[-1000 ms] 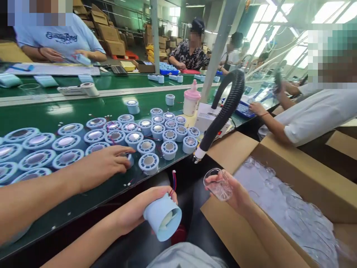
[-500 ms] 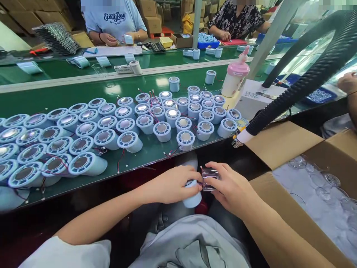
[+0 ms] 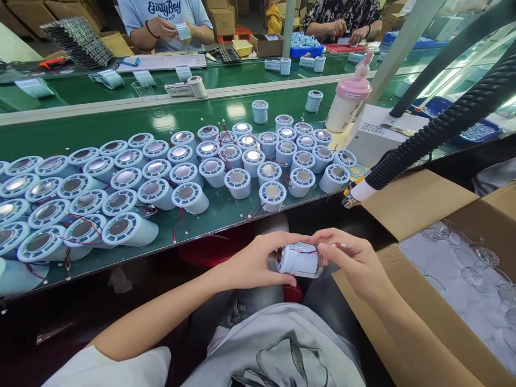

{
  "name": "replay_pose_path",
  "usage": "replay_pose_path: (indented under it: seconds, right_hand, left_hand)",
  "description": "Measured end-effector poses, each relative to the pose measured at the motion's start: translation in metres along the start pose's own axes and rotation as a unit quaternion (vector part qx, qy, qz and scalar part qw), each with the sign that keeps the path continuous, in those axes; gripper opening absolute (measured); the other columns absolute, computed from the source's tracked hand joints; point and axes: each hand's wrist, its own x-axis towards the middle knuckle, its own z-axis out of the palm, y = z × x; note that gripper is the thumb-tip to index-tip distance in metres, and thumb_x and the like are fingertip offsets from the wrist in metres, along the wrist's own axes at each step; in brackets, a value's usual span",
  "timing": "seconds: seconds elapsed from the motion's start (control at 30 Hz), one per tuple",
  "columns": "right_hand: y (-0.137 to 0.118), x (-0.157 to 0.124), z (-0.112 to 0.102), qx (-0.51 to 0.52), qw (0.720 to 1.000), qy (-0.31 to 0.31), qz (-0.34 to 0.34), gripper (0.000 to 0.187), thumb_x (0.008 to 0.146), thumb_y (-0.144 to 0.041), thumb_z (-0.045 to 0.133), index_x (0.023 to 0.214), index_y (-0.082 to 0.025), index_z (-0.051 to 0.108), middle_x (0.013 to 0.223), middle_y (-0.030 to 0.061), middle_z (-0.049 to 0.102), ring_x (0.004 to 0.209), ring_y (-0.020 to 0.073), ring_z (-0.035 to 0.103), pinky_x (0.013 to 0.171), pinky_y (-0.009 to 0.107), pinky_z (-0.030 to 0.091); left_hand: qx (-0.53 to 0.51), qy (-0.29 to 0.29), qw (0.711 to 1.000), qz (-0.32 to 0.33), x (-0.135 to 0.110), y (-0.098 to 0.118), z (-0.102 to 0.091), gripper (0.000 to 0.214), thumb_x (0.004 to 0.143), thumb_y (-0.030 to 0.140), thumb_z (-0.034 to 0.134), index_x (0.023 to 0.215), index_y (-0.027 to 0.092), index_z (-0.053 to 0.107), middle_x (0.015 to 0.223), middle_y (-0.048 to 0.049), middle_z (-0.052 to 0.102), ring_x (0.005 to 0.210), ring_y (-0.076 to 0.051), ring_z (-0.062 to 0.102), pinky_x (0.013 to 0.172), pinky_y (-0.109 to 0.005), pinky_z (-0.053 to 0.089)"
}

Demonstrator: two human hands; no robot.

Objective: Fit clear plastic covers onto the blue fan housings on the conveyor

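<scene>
Over my lap, my left hand [image 3: 262, 260] is closed around a light blue cylindrical fan housing [image 3: 304, 262], which lies on its side. A clear plastic cover [image 3: 320, 266] surrounds the housing's right part. My right hand [image 3: 355, 263] is closed at the cover's right end, its thumb and index finger pinching a thin wire [image 3: 312, 251]. The wire runs along the housing, and a small white tip shows beyond my fingers. The palm side of my left hand is hidden.
Rows of similar blue housings [image 3: 191, 199] with thin wires stand on the green bench [image 3: 217, 223]. On the right are a black corrugated hose [image 3: 407, 164], a pink-topped bottle [image 3: 349, 102] and an open carton [image 3: 379, 301] holding clear covers. Two people work across the bench.
The clear cover, earlier apart in my right hand, is now around the housing. My left hand has turned the housing onto its side. My right fingers have shifted to the wire.
</scene>
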Motion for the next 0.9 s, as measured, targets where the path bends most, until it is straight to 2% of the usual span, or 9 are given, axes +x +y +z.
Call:
replay_pose_path:
  seconds: [0.03,0.1,0.17,0.2,0.27,0.4,0.57,0.73,0.9]
  right_hand:
    - [0.001,0.000,-0.002,0.007,1.000,-0.011,-0.011,0.026,0.088,-0.028,0.063,0.062,-0.020,0.065,0.097,0.0032,0.069,0.087,0.0169,0.066,0.068,0.022,0.053]
    - [0.004,-0.003,-0.005,-0.029,0.997,-0.039,-0.053,0.004,0.082,-0.025,0.071,0.086,-0.025,0.072,0.115,0.0038,0.068,0.106,0.0210,0.064,0.084,0.026,0.054]
    - [0.007,-0.007,-0.006,-0.103,0.987,-0.054,-0.108,0.036,0.076,-0.019,0.078,0.109,-0.029,0.069,0.131,0.0038,0.062,0.121,0.0228,0.056,0.099,0.031,0.048]
    - [0.009,-0.009,-0.006,-0.134,0.981,-0.055,-0.130,0.045,0.075,-0.016,0.079,0.115,-0.031,0.066,0.134,0.0034,0.059,0.124,0.0225,0.054,0.103,0.032,0.046]
    - [0.012,-0.013,-0.005,-0.145,0.977,-0.060,-0.142,0.046,0.078,-0.015,0.077,0.118,-0.033,0.063,0.137,0.0023,0.057,0.123,0.0207,0.055,0.101,0.030,0.047]
    - [0.012,-0.017,-0.006,-0.050,0.991,-0.091,-0.081,0.044,0.081,-0.020,0.075,0.119,-0.036,0.059,0.135,0.0004,0.057,0.114,0.0178,0.061,0.091,0.026,0.055]
    - [0.006,-0.018,-0.008,0.007,0.994,-0.109,-0.022,0.042,0.080,-0.022,0.077,0.116,-0.035,0.060,0.130,0.0002,0.059,0.112,0.0192,0.062,0.091,0.029,0.056]
    - [0.003,-0.018,-0.009,0.054,0.991,-0.120,0.040,0.039,0.083,-0.026,0.075,0.117,-0.031,0.058,0.116,0.0021,0.064,0.110,0.0203,0.060,0.089,0.032,0.055]
    - [0.002,-0.017,-0.007,0.116,0.980,-0.131,0.094,0.037,0.083,-0.031,0.074,0.115,-0.027,0.055,0.108,0.0028,0.066,0.097,0.0185,0.063,0.080,0.029,0.054]
  left_hand:
    - [-0.039,0.006,0.999,-0.020,0.000,0.002,0.001,0.068,0.071,0.031,0.080,0.133,0.027,0.052,0.129,-0.0093,0.058,0.116,-0.026,0.057,0.092,-0.036,0.051]
    - [-0.128,0.032,0.990,-0.059,-0.002,0.004,0.003,0.068,0.071,0.029,0.080,0.132,0.024,0.051,0.132,-0.0104,0.056,0.115,-0.026,0.058,0.089,-0.035,0.053]
    - [-0.204,0.045,0.974,-0.085,-0.004,0.004,0.004,0.069,0.070,0.028,0.080,0.132,0.022,0.049,0.132,-0.0118,0.055,0.112,-0.026,0.060,0.089,-0.037,0.054]
    - [-0.224,0.042,0.969,-0.093,-0.004,0.004,0.004,0.070,0.070,0.028,0.081,0.132,0.021,0.048,0.131,-0.0122,0.056,0.110,-0.025,0.061,0.088,-0.037,0.054]
    - [-0.214,0.026,0.972,-0.097,-0.006,0.004,0.003,0.072,0.070,0.030,0.081,0.134,0.022,0.048,0.129,-0.0120,0.058,0.106,-0.025,0.062,0.086,-0.037,0.054]
    - [-0.131,0.024,0.989,-0.058,-0.008,0.007,-0.002,0.077,0.068,0.033,0.083,0.137,0.026,0.050,0.132,-0.0108,0.056,0.113,-0.026,0.060,0.091,-0.036,0.052]
    - [-0.086,0.017,0.996,-0.007,-0.011,0.011,-0.005,0.074,0.070,0.032,0.082,0.137,0.029,0.051,0.136,-0.0098,0.055,0.123,-0.026,0.054,0.098,-0.034,0.049]
    - [-0.038,0.018,0.999,0.011,-0.013,0.011,-0.005,0.075,0.070,0.034,0.081,0.138,0.027,0.049,0.137,-0.0114,0.054,0.126,-0.027,0.052,0.101,-0.037,0.047]
    - [-0.013,0.010,1.000,0.019,-0.014,0.012,-0.007,0.076,0.071,0.035,0.081,0.139,0.026,0.048,0.140,-0.0119,0.053,0.130,-0.028,0.049,0.105,-0.039,0.045]
